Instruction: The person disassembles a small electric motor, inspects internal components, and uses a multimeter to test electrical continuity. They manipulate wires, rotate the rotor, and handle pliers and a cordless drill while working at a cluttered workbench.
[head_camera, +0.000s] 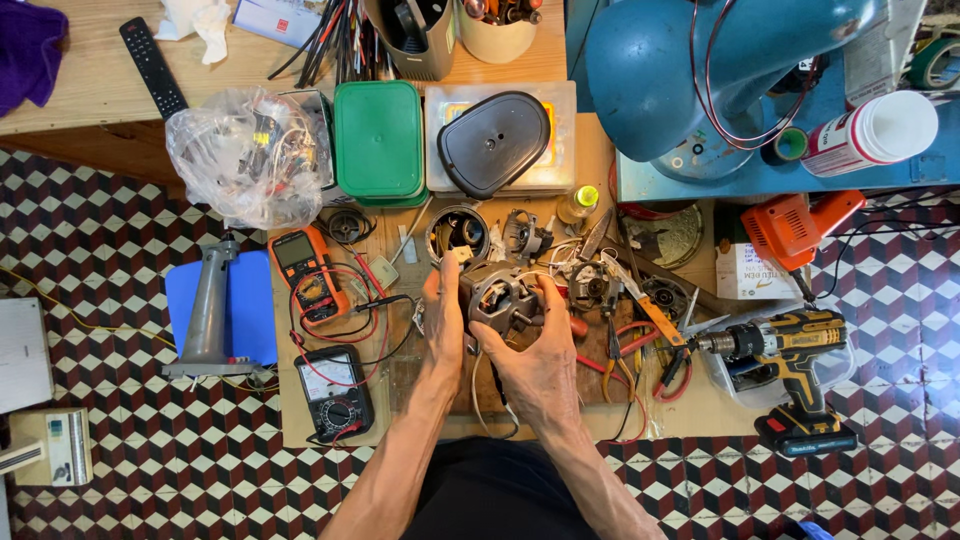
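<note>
Our left hand (443, 322) and right hand (540, 362) cover the motor housing's (500, 296) sides, and the purple cloth (28, 48) is cut off.

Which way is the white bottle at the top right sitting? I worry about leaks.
Tipped on its side: the white bottle lies across the blue stand, cap end pointing right.

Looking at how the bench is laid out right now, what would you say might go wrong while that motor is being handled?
1. Both hands, left and right, hold the motor above a crowded board; if the grip slips, it would likely land on the pliers or small parts beneath.
2. Red and black meter leads loop right beside the left hand, so a wrist could snag them and drag the orange multimeter.
3. The drill lies with its bit pointing toward the right hand.
</note>
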